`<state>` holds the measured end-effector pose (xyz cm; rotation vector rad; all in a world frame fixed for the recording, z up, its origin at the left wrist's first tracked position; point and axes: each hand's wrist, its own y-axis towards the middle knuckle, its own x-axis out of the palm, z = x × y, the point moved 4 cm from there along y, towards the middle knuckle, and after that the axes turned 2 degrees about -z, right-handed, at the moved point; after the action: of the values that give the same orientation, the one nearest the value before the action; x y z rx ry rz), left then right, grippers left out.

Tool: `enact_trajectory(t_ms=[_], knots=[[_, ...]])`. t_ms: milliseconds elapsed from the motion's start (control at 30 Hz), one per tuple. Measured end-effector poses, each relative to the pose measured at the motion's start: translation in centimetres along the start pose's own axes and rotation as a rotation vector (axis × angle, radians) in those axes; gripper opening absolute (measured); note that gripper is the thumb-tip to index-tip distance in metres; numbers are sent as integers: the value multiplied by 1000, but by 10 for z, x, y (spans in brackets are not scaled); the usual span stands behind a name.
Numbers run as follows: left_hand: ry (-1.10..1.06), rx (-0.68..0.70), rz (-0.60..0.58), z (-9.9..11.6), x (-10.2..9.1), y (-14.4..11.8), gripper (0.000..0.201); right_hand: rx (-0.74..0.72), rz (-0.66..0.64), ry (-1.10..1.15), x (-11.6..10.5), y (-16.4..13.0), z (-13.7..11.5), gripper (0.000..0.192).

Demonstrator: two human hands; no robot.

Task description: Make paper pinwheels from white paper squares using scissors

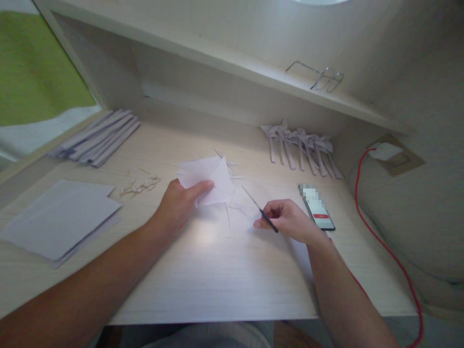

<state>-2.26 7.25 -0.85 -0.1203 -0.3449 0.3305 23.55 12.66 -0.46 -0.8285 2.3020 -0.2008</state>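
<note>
Near the middle of the pale wooden worktop, the left hand holds a folded white paper, its fingers clamped on the lower left edge with the thumb lying over the top. The paper is lifted slightly off the surface, with thin strips sticking out around it. Just to the right, the right hand grips a pair of scissors, fingers closed around the dark handles; the slim blades lie together and point up-left toward the paper without touching it. Beside that hand lies a phone, screen lit, with a red cable running past it to a wall socket. A stack of white sheets sits at the left edge, folded paper strips behind it, and a row of finished paper shapes at the back right. Wire-framed glasses rest on the shelf above.
</note>
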Motion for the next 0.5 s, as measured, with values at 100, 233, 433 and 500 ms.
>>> enact_trajectory(t_ms=[100,233,433,500], knots=[[18,-11,-4,-2,1,-1,35,46,266,-192,-15,4,9,40],[47,-59,-57,-7,5,-2,44,18,430,-296,-23,6,12,31],[183,-100,-139,-14,7,-7,39,-107,368,-149,-11,4,-1,21],[269,-94,-174,-16,8,-8,39,-237,304,86,1,3,-10,22]])
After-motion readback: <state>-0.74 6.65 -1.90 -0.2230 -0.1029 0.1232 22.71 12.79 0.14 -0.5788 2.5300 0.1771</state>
